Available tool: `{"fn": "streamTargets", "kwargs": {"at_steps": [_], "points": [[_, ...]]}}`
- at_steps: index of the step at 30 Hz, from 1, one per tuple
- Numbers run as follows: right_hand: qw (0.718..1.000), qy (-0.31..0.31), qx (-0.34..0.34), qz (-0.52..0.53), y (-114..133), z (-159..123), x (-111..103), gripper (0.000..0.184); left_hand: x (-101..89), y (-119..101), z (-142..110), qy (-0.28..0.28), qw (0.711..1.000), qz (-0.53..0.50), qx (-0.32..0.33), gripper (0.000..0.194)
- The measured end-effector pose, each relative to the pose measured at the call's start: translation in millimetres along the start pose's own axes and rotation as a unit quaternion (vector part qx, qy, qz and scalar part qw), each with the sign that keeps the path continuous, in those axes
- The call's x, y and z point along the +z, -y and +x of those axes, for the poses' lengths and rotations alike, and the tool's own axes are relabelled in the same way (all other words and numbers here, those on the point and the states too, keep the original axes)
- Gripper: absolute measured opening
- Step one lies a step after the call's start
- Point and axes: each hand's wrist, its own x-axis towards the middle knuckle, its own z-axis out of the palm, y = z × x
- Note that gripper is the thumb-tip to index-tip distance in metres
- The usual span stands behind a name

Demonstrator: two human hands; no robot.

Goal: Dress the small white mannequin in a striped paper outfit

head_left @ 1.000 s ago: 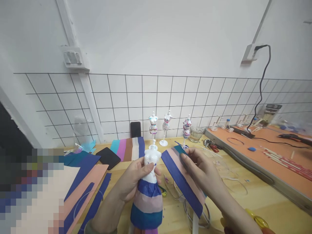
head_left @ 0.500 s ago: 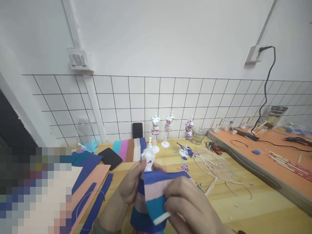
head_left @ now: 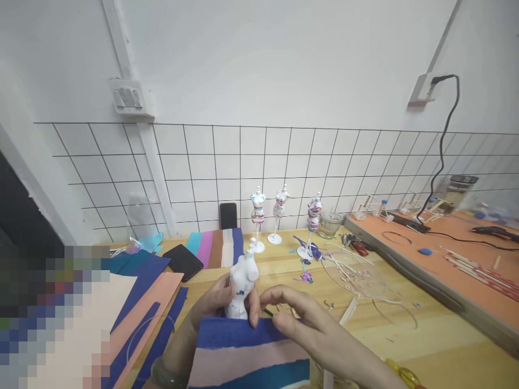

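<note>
My left hand (head_left: 213, 300) is closed around a small white dress form (head_left: 243, 273), which leans slightly to the right. Its torso has a few dark marks. In front of the form's waist hangs a striped sheet (head_left: 251, 356) in blue, pale pink and teal; whether it is cloth or paper I cannot tell. A finger of my left hand overlaps the sheet's top edge. My right hand (head_left: 308, 319) is open at the sheet's upper right corner, thumb and forefinger apart. The lower part of the form is hidden behind the sheet.
Three decorated dress forms (head_left: 313, 216) stand by the wall, beside a glass bowl (head_left: 330, 224). Coloured sheets (head_left: 158, 302) and a black phone-like slab (head_left: 183, 263) lie left. Loose clear cord (head_left: 357, 270) is at right, near an orange board (head_left: 446, 254). Yellow handles (head_left: 399, 373) show lower right.
The striped sheet has come down and spread flatter across the form's front. My right hand has loosened its pinch and its fingers have opened. The dress form now tilts more to the right.
</note>
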Motion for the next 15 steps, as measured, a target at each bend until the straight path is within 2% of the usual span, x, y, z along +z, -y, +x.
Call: {"fn": "streamTargets", "kwargs": {"at_steps": [3, 5, 8, 15], "points": [[0.996, 0.021, 0.033, 0.084, -5, 6, 2, 0.029, 1.8, 0, 2, 0.019, 1.000, 0.004, -0.005, 0.057], [0.991, 0.011, 0.065, 0.115, -8, 8, 2, 0.033, 2.3, 0, 4, 0.022, 1.000, 0.005, -0.001, 0.056], [0.983, 0.035, 0.094, 0.153, -11, 9, 2, 0.037, 3.7, 1, 6, 0.023, 1.000, 0.004, 0.006, 0.055], [0.981, 0.064, 0.086, 0.160, -10, 6, -1, 0.029, 17.4, 3, 8, -0.022, 0.999, -0.017, 0.016, 0.051]]}}
